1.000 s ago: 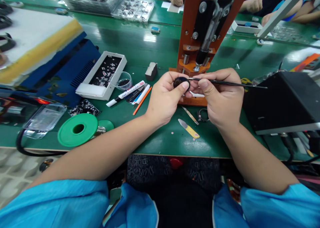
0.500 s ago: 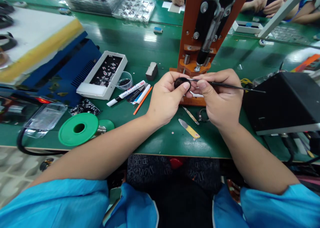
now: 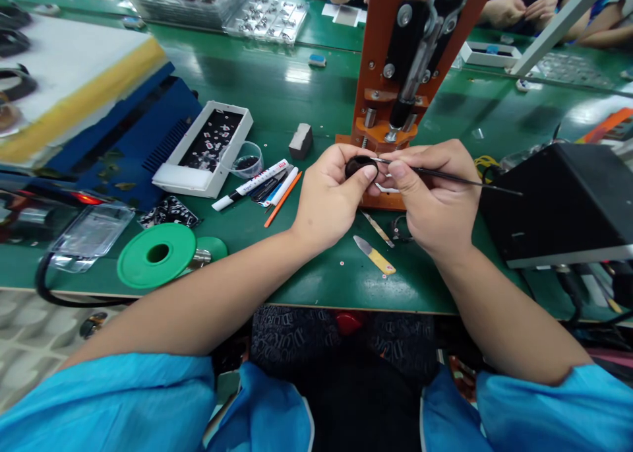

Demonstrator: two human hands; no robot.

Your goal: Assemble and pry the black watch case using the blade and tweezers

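Observation:
A small round black ring-shaped part (image 3: 357, 167) sits in my left hand (image 3: 330, 198), its thumb pressed on the near edge and the fingers curled behind. My right hand (image 3: 435, 198) grips a thin dark rod-like tool (image 3: 452, 176) between thumb and fingers. The tool's bright tip touches or nearly touches the upper right rim of the round part; the exact contact is too small to tell. Below the hands lie a yellow-handled blade (image 3: 378, 259), tweezers (image 3: 378, 229) and a black ring-like piece (image 3: 401, 228).
Behind my hands stands an orange lever press (image 3: 368, 82). To the left are a white tray of small parts (image 3: 232, 150), a clear cup (image 3: 248, 161), pens (image 3: 260, 181) and a green spool (image 3: 157, 254). On the right stands a black box (image 3: 568, 201). Co-workers' hands (image 3: 519, 8) show across the bench.
The tool in my right hand has tilted slightly, its rear end a little lower. My left hand still holds the round part in nearly the same place. A co-worker's hand at the top shifted left.

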